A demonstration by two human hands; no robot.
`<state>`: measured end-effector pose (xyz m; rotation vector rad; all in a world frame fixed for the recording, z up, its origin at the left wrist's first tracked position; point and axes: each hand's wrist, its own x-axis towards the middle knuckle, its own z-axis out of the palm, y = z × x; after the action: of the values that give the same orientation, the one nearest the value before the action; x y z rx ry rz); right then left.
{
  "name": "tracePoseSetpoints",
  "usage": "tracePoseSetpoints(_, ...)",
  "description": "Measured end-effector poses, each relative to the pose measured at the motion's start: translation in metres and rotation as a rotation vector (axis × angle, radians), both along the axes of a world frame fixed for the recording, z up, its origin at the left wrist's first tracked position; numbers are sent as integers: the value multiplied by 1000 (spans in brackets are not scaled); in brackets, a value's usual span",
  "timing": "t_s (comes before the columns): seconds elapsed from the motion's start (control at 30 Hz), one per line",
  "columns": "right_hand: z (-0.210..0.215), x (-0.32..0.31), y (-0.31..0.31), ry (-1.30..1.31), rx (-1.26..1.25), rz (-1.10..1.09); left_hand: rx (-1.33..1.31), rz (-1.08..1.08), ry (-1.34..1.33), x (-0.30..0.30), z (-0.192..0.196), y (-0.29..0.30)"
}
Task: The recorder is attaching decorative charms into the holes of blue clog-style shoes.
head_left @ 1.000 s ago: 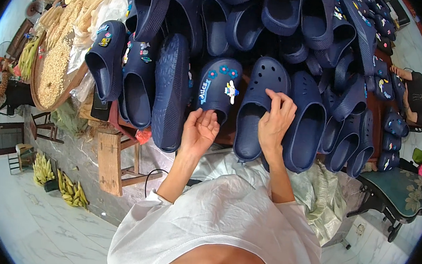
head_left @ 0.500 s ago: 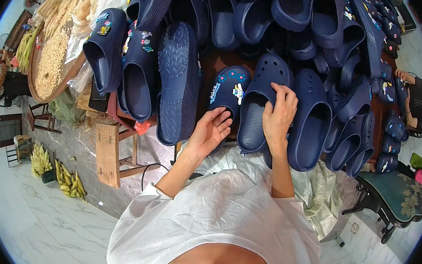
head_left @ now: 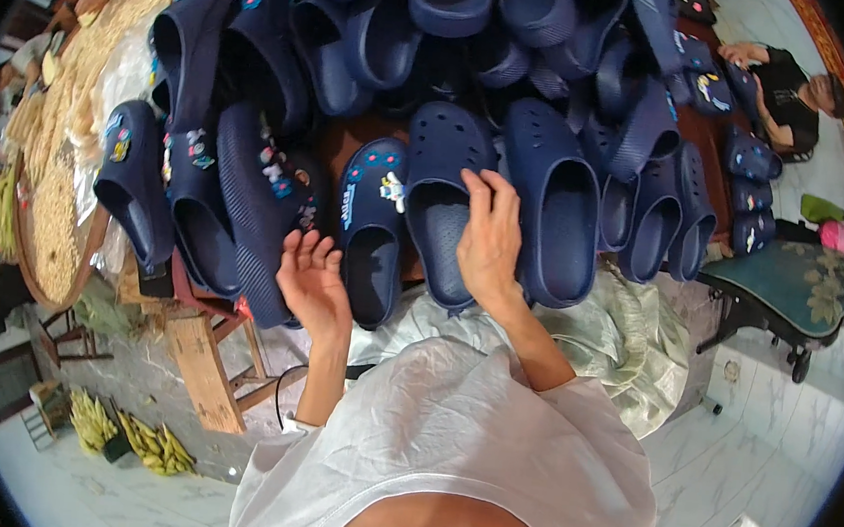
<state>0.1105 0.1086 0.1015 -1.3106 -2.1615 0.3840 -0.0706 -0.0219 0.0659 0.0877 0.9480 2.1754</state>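
Note:
Dark blue foam clogs cover the table before me. My left hand [head_left: 317,279] is palm up, its fingers apart and slightly curled, holding nothing. It is between a clog tipped on its side [head_left: 257,219] and a clog with flower and white figure charms [head_left: 373,224]. Next to the charmed one lies a plain clog [head_left: 439,210] with holes in its toe, heel toward me. My right hand [head_left: 491,239] grips the right side of its opening, two fingertips on the rim; the thumb is partly hidden. Another plain clog [head_left: 551,225] lies just right of that hand.
More clogs [head_left: 450,0] are heaped at the back. A round tray of pale kernels [head_left: 52,241] stands left. Below are a wooden stool [head_left: 201,375] and corn cobs [head_left: 160,446]. At right are a green padded chair [head_left: 790,301] and a seated person [head_left: 793,100].
My left hand has drawn back leftward from the charmed clog. My right hand keeps to the same plain clog. The whole view has turned, shifting the clogs leftward in the picture.

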Motion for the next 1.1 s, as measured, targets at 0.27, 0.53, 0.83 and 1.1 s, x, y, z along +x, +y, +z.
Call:
tracePoseSetpoints(0.27,61,24,-12,172,49,153,-297,146,271,-9,1,13)
tracePoseSetpoints(0.53,91,114,-1,619,244,-275,-315,105,239,-10,-11,21)
tracePoseSetpoints(0.83,-7,247,86,502,370,-661,-290,139,201,-9,-8,21)
tracePoseSetpoints(1.1,-60,345,154,624,267,-754,-219,145,219,-7,3,29)
